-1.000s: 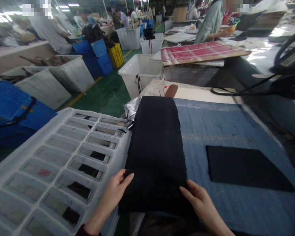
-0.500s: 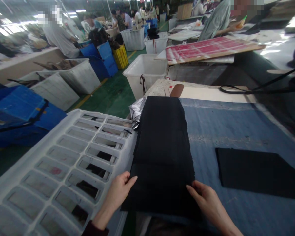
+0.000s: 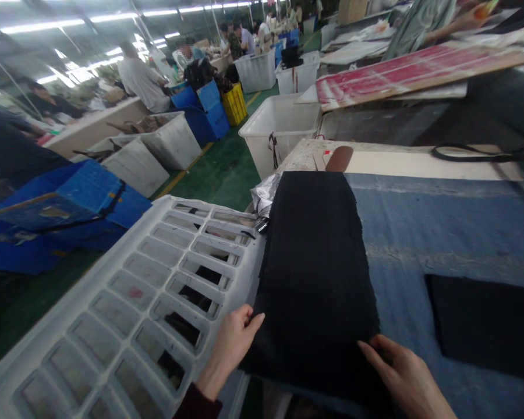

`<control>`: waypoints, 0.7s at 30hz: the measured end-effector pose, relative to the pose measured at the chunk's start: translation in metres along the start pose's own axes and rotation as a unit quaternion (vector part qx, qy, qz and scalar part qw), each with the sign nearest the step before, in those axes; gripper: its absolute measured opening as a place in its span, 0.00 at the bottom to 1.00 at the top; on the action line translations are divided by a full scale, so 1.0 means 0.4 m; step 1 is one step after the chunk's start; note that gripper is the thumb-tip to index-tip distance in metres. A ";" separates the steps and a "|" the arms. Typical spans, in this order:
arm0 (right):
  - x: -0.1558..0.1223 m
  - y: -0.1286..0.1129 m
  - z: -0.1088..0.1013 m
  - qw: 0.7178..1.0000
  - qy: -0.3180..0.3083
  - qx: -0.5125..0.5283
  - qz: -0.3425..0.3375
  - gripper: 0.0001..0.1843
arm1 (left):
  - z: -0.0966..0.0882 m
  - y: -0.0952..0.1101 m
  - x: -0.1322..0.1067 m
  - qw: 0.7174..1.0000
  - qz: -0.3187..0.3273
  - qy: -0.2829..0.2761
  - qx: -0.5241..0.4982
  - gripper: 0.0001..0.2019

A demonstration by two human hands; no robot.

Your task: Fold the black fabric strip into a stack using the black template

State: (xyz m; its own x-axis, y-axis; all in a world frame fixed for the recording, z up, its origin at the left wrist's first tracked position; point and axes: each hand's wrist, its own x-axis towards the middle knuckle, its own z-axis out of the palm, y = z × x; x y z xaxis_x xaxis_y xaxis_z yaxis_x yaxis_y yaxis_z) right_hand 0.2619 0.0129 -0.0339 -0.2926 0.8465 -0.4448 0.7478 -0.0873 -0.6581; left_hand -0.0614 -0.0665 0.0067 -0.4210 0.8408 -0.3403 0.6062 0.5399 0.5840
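Note:
A long black fabric piece [image 3: 318, 262] lies lengthwise in front of me, its near end hanging over the table's front edge. My left hand [image 3: 233, 340] pinches its left edge between thumb and fingers. On the opposite edge, my right hand [image 3: 399, 366] grips the cloth in the same way, thumb on top. The fingertips beneath the cloth are hidden. Under it spreads the blue-grey table covering [image 3: 402, 215]. Off to the right rests a second black fabric piece [image 3: 489, 323], apart from both hands.
Left of the table stands a white slotted plastic crate [image 3: 126, 308]. Crumpled silver foil [image 3: 265, 195] and a brown oval piece [image 3: 339, 159] lie near the cloth's far end. Beyond are a white bin [image 3: 279, 125], a red-topped board [image 3: 402, 73], blue bins [image 3: 91, 198] and several people.
The view has swung left, so everything sits further right in it. Both hands keep their hold on the cloth's edges, and the cloth lies nearly as before.

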 end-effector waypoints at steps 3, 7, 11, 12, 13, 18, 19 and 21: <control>0.005 0.003 0.003 1.000 -0.002 -0.014 0.005 0.27 | 0.004 -0.006 0.004 1.000 -0.006 -0.001 -0.004 0.17; 0.010 0.007 0.006 1.000 0.000 -0.008 0.009 0.26 | 0.008 -0.013 0.008 1.000 -0.009 -0.012 -0.015 0.18; 0.007 0.001 0.000 1.000 0.011 0.016 0.005 0.25 | 0.011 -0.019 0.010 0.999 -0.006 -0.029 -0.019 0.20; 0.005 -0.005 -0.003 1.000 0.014 0.021 0.004 0.24 | 0.011 -0.020 0.011 0.999 -0.005 -0.031 -0.017 0.20; 0.002 -0.011 -0.007 1.000 0.016 0.026 0.004 0.23 | 0.012 -0.022 0.012 0.999 -0.003 -0.033 -0.015 0.21; -0.007 -0.038 -0.022 0.998 0.033 0.042 0.019 0.20 | 0.013 -0.025 0.018 0.999 -0.008 -0.048 0.003 0.23; -0.009 -0.040 -0.022 0.998 0.037 0.044 0.022 0.19 | 0.013 -0.024 0.018 0.999 -0.011 -0.049 0.007 0.24; -0.011 -0.042 -0.022 0.998 0.043 0.048 0.025 0.18 | 0.011 -0.021 0.017 0.999 -0.007 -0.051 0.010 0.24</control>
State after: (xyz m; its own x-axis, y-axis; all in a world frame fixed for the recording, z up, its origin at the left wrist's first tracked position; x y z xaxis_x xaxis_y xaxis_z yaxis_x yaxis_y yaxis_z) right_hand 0.2558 0.0156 -0.0154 -0.2007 0.8816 -0.4271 0.6989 -0.1766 -0.6931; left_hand -0.0663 -0.0650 -0.0037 -0.3591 0.8319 -0.4230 0.6149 0.5519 0.5633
